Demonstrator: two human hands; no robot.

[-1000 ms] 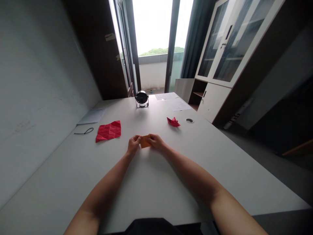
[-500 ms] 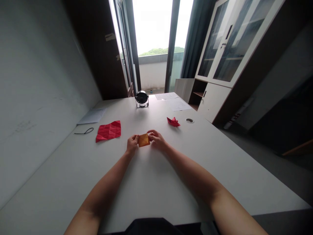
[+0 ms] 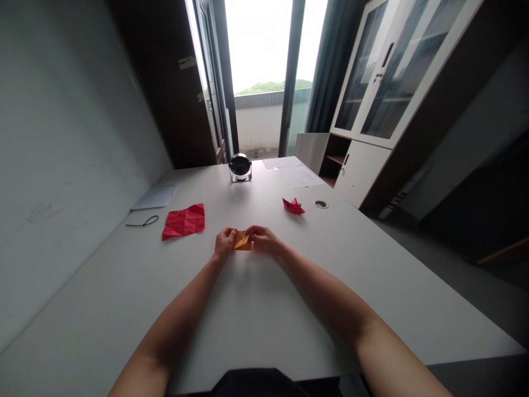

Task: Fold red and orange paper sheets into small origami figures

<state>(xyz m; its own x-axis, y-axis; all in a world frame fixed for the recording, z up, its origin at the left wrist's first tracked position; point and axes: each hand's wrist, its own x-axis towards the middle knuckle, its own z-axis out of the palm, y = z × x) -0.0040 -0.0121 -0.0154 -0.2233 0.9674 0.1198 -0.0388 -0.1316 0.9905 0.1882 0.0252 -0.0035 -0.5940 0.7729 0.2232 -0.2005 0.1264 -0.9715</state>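
Observation:
A small folded square of orange paper (image 3: 241, 243) is held up just over the white table, between my two hands. My left hand (image 3: 224, 242) is closed on its left side, thumb in front. At its upper right corner, the fingers of my right hand (image 3: 263, 239) are pinched on the paper. Creases cross the paper's face, and both fingertips partly cover its edges. Left of my hands lies a creased sheet of red paper (image 3: 184, 221), spread out. Off to the right, a folded red paper boat (image 3: 293, 206) rests on the table.
The white table (image 3: 256, 309) stretches toward a window. A round black and silver device (image 3: 240, 167) stands at the back. Papers (image 3: 302, 177) lie at the far right and more sheets (image 3: 156, 196) at the left, near a black cable tie (image 3: 142, 222). A round cable hole (image 3: 320, 204) is beyond the boat.
My right hand has shifted left and onto the orange paper's upper right corner. The paper has tilted and dropped slightly. My left hand has barely moved.

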